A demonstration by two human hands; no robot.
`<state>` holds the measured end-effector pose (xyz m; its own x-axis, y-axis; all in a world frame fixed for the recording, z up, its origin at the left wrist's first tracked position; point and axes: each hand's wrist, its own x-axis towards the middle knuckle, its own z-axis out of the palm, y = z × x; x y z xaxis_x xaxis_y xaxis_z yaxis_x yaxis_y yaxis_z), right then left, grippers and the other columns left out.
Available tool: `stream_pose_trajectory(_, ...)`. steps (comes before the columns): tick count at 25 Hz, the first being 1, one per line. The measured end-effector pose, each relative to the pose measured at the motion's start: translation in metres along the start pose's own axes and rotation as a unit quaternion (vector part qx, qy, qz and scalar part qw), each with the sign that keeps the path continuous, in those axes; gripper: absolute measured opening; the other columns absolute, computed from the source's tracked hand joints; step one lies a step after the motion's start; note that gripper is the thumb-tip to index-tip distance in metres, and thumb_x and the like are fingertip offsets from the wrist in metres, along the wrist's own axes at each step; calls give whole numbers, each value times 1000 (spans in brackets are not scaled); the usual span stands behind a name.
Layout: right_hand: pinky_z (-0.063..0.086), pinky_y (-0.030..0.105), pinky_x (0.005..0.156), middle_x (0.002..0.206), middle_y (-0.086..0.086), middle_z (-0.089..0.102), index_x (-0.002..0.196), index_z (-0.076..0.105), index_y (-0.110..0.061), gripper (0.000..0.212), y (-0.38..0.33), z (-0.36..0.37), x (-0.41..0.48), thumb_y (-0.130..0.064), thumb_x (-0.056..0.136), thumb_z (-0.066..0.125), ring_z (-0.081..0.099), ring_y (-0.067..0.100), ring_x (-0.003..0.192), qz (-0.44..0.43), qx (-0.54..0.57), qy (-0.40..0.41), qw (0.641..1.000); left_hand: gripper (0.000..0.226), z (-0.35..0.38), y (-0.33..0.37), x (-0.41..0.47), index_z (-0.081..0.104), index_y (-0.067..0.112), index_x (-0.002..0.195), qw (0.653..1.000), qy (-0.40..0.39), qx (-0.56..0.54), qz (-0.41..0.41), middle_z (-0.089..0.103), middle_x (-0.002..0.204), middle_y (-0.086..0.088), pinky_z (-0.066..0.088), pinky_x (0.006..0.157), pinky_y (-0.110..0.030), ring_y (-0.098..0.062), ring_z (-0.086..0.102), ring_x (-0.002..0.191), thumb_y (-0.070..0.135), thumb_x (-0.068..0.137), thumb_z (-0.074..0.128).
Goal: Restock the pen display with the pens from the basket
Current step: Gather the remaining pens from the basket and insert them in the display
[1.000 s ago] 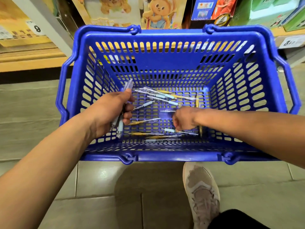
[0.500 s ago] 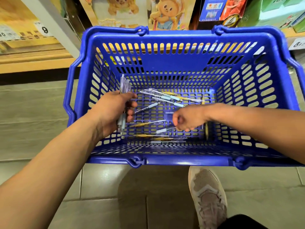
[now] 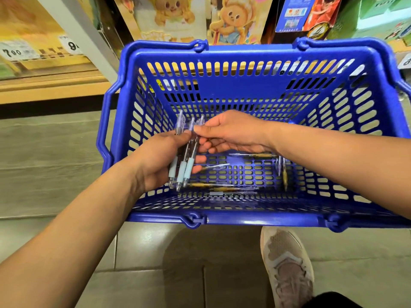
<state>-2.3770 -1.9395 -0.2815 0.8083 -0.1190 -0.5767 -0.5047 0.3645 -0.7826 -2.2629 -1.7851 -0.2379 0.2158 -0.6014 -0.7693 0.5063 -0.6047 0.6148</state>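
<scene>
- Three pens (image 3: 184, 156) in the left hand (image 3: 155, 161): fingers curled round the barrels, tips down, held above the basket (image 3: 255, 218) floor.
- Right hand (image 3: 231, 134) meets the left; thumb and forefinger pinch the top of the rightmost pen (other fingers loosely curled).
- Vs 0.5 s ago: right hand was low at the basket floor, now raised to the bundle. Left grip unchanged.
- Count: 2 hands, 1 basket, 3 held pens, about 6 loose pens (image 3: 213, 185) visible on the basket floor, 1 shoe (image 3: 287, 270).
</scene>
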Motion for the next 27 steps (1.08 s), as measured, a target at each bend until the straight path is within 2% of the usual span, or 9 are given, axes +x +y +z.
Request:
stream_pose_trajectory(4,59,24,76,97,12,76,112,69,-2,21,-4,-1,7,-16,100,59,74,20,90,-2,84,-61,995,22,-5,-1,-2,61,8,110,999,23,28,34,64,69,-2,51,49,-26,-12,53,51,27,106,52)
stream_pose_trajectory(7,60,25,76,96,5,78,107,72,-12,15,7,-12,24,-18,99,61,74,14,88,4,-75,16,997,27,-9,1,-3,58,6,115,999,28,-6,32,49,67,-1,41,44,-24,-11,41,50,30,106,52)
stream_pose_trajectory(8,60,26,80,96,2,78,106,73,-15,14,14,-17,32,-19,98,63,73,12,87,8,-208,68,976,30,-9,2,-3,57,6,115,999,28,-14,28,47,65,0,39,42,-23,-10,39,49,34,106,52)
stream_pose_trajectory(11,50,26,92,117,-1,67,120,68,-22,24,45,-25,56,-20,96,63,63,16,103,-9,-582,132,803,35,-10,7,-7,55,8,114,999,29,-14,37,44,60,4,35,40,-20,-9,35,47,41,101,56)
stream_pose_trajectory(15,57,33,75,115,-1,52,126,61,-23,35,73,-23,86,-13,93,66,62,24,99,-10,-710,113,695,15,-15,12,-12,52,13,103,996,54,9,73,44,61,4,33,39,-19,-6,36,44,21,100,64)
stream_pose_trajectory(19,54,37,73,95,-1,50,116,61,-21,26,72,-24,96,-11,92,67,60,26,95,-20,-745,126,654,8,-16,9,-15,52,10,106,995,68,-26,68,52,66,-1,37,42,-21,-9,41,47,14,103,58)
stream_pose_trajectory(21,53,38,80,95,-2,54,109,61,-24,17,64,-27,94,-20,94,67,57,23,96,-49,-737,119,663,8,-16,9,-15,54,9,106,994,85,-35,61,58,70,-3,42,44,-23,-11,47,50,16,104,57)
stream_pose_trajectory(23,52,36,78,97,-5,61,100,60,-31,6,47,-31,87,-31,96,64,60,19,95,-57,-664,87,740,10,-16,10,-12,56,9,103,993,93,-35,65,60,70,-3,46,48,-25,-12,51,52,19,105,55)
stream_pose_trajectory(27,50,14,57,84,-18,72,91,72,-42,15,12,-39,48,-56,88,68,68,0,74,-46,-449,62,890,17,-21,15,-4,58,11,98,990,109,3,88,63,71,-2,46,51,-26,-12,51,54,24,107,51)
